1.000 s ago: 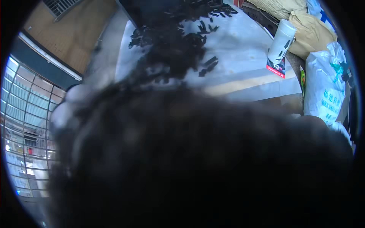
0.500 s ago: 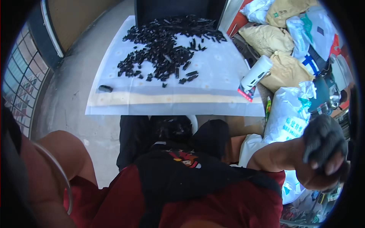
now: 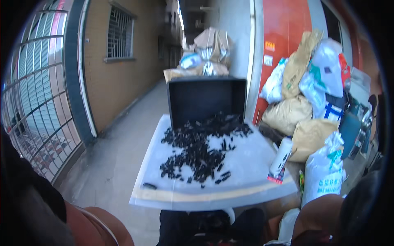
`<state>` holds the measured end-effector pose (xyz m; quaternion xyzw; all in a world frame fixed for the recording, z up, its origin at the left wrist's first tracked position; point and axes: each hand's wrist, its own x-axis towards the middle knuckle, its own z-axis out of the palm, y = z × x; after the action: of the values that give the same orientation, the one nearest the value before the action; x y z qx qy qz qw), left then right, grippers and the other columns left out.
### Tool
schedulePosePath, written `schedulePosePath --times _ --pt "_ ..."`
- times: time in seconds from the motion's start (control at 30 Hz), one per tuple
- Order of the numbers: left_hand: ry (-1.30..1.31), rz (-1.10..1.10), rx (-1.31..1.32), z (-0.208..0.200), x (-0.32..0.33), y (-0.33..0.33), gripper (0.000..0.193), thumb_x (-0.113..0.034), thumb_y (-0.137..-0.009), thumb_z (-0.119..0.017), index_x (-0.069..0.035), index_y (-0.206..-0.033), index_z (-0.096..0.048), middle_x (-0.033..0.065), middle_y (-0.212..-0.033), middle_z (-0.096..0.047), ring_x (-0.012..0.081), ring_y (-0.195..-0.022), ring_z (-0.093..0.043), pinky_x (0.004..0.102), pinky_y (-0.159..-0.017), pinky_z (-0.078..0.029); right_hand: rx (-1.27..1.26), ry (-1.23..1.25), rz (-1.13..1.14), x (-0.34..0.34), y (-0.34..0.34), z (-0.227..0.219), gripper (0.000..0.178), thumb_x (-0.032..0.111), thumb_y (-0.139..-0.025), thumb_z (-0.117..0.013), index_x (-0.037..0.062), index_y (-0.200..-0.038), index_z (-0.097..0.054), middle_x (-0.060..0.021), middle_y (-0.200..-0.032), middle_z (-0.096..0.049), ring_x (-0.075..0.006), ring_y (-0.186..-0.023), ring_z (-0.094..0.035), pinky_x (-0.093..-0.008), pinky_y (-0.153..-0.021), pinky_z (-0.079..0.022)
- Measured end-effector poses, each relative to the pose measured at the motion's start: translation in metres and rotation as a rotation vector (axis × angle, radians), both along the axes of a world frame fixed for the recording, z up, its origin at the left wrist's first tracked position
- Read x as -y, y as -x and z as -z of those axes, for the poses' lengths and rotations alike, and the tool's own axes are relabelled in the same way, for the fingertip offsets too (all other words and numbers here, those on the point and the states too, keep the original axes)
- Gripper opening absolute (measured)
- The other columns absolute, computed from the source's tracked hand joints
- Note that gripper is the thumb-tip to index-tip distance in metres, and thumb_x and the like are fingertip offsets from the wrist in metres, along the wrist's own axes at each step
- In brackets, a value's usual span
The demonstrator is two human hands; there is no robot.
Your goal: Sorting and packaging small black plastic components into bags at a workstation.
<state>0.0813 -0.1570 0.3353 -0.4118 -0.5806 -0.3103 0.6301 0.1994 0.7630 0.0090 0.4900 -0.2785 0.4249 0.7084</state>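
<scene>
Both my arms are bent and raised at the lower corners. At the left rim, a dark, blurred shape adjoins my bare left arm; it looks like my left hand in a dark glove. Another dark shape, seemingly my gloved right hand, is beside my right arm at the right rim. The fingers of neither hand can be made out. Ahead stands a table with a white cover. Many small black pieces are heaped and scattered over it, spilling from a black bin tipped on its side.
A single black piece lies near the table's front left corner. A white cylindrical container is at the right edge. Brown sacks and white sacks are piled along the right wall. A barred gate stands left; more bundles sit behind the bin.
The view has tilted up, so the table sits lower and the alley behind shows. My right hand, seen earlier in a grey glove at the right, is now a dark blur at the rim.
</scene>
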Motion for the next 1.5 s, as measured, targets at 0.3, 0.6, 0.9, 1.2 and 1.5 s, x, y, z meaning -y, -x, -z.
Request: schedulePosePath --times 0.3,0.6,0.9,1.2,1.5 --pt "-0.061 0.001 -0.419 -0.005 -0.019 -0.005 0.039 -0.009 -0.075 -0.062 -0.002 -0.111 -0.048 0.0101 -0.100 -0.054 0.0151 -0.080 -0.055 0.0267 -0.067 -0.046 -0.241 -0.309 -0.068 0.202 0.110 -0.184 0.034 0.024 -0.084 -0.050 0.0022 -0.110 -0.046 -0.0073 -0.075 -0.050 -0.0148 -0.056 -0.050 -0.0249 -0.058 -0.043" --pt "-0.015 0.123 0.343 0.102 -0.045 0.049 0.041 -0.008 -0.076 -0.060 -0.002 -0.115 -0.047 0.0108 -0.104 -0.053 0.0158 -0.081 -0.055 0.0270 -0.068 -0.046 0.719 -0.387 -0.211 0.504 0.179 -0.243 0.029 0.020 -0.087 -0.048 0.0024 -0.110 -0.047 -0.0047 -0.070 -0.049 -0.0135 -0.052 -0.048 -0.0254 -0.052 -0.042" --pt "0.122 -0.336 0.938 0.210 -0.101 0.107 0.022 -0.010 -0.073 -0.065 -0.001 -0.093 -0.060 0.0124 -0.083 -0.060 0.0222 -0.066 -0.058 0.0300 -0.058 -0.046 1.295 -1.016 0.648 0.540 0.340 -0.045 0.017 0.016 -0.081 -0.052 0.0058 -0.093 -0.060 -0.0125 -0.086 -0.061 -0.0295 -0.074 -0.058 -0.0367 -0.068 -0.046" --pt "0.497 -0.749 1.033 0.353 -0.134 0.195 0.019 -0.019 -0.074 -0.057 -0.011 -0.091 -0.060 0.0106 -0.077 -0.059 0.0278 -0.069 -0.059 0.0380 -0.060 -0.048 1.428 -0.959 0.737 0.608 0.375 0.015 0.016 0.020 -0.073 -0.057 0.0094 -0.084 -0.062 -0.0102 -0.085 -0.061 -0.0308 -0.081 -0.057 -0.0414 -0.074 -0.045" --pt "0.382 -0.497 0.951 0.360 -0.128 0.196 0.013 -0.012 -0.071 -0.061 -0.007 -0.083 -0.062 0.0137 -0.079 -0.061 0.0305 -0.069 -0.058 0.0372 -0.061 -0.047 1.402 -0.711 0.606 0.576 0.396 0.007 0.012 0.011 -0.072 -0.056 0.0032 -0.081 -0.059 -0.0127 -0.089 -0.060 -0.0289 -0.082 -0.057 -0.0382 -0.074 -0.045"
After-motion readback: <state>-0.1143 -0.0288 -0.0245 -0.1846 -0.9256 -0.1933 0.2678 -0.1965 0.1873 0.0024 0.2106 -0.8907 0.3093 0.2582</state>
